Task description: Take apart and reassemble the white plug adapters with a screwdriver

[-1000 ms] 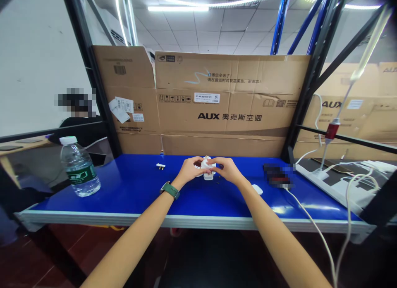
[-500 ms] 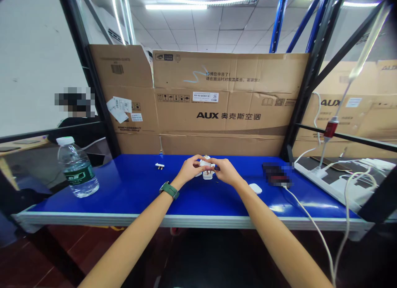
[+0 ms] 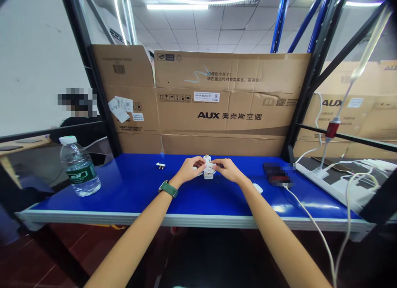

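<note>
My left hand (image 3: 190, 170), with a green watch (image 3: 169, 189) on the wrist, is closed with thumb and fingertips pinching a small white plastic plug part (image 3: 210, 167). My right hand (image 3: 228, 170) pinches the same part from the other side. Just below it a white plastic piece (image 3: 208, 176) rests on the blue tabletop. Beyond the fingers is another white piece with a brass-coloured tip (image 3: 207, 157). Off to the left lies a white plug piece with brass pins (image 3: 160, 165). Fine details between the fingertips are too small to make out.
A water bottle (image 3: 80, 168) stands at the left. Right of my forearm are a rounded white cover (image 3: 257, 188) and a blurred dark device (image 3: 276, 174) with a white cable (image 3: 305, 213). Cardboard (image 3: 229, 114) backs the table (image 3: 130, 189). A person (image 3: 80, 114) sits beyond the left frame.
My fingers have parted slightly, the right hand moving a little right, so the white part between them shows more. The whole view has shifted slightly.
</note>
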### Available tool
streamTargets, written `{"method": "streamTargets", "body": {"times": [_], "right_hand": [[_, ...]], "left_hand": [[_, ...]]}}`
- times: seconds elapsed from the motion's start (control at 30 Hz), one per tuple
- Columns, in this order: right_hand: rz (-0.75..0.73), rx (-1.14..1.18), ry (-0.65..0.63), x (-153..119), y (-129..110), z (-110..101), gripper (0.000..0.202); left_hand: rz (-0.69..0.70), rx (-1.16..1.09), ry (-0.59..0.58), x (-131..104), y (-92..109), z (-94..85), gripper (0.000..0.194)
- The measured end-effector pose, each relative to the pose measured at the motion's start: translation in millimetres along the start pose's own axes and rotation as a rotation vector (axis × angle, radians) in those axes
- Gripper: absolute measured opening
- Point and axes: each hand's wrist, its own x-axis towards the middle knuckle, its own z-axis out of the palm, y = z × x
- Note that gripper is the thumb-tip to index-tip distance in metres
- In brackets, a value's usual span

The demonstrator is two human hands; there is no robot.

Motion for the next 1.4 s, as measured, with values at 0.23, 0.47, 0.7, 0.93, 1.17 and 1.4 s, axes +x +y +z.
{"method": "streamTargets", "body": {"times": [0.23, 0.47, 0.7, 0.93, 1.17, 1.4], "right_hand": [[0.34, -0.337, 0.032, -5.1, 20.2, -6.1, 0.019], [0.405, -0.545, -0.066, -7.3, 30.4, 11.0, 0.007], [0.256, -0.417, 0.008, -6.0, 18.3, 7.1, 0.012], [0.0, 0.044, -0.029, -2.2, 0.6, 2.1, 0.015], [-0.022, 0.011, -0.124, -4.2, -7.0, 3.7, 0.016], [-0.038, -0.008, -0.168, -4.7, -10.0, 6.0, 0.015]], "left_hand": [[-0.188, -0.03, -0.223, -4.6, 2.8, -7.5, 0.029], [-0.318, 0.041, -0.503, -11.6, 3.9, -3.9, 0.045], [-0.044, 0.165, -0.477, -10.7, 9.8, -7.5, 0.048], [-0.033, 0.248, -0.531, -11.5, 8.7, -7.1, 0.046], [-0.061, 0.234, -0.503, -10.3, 2.1, -7.9, 0.043], [-0.086, 0.242, -0.496, -10.4, 4.4, -7.7, 0.038]]}}
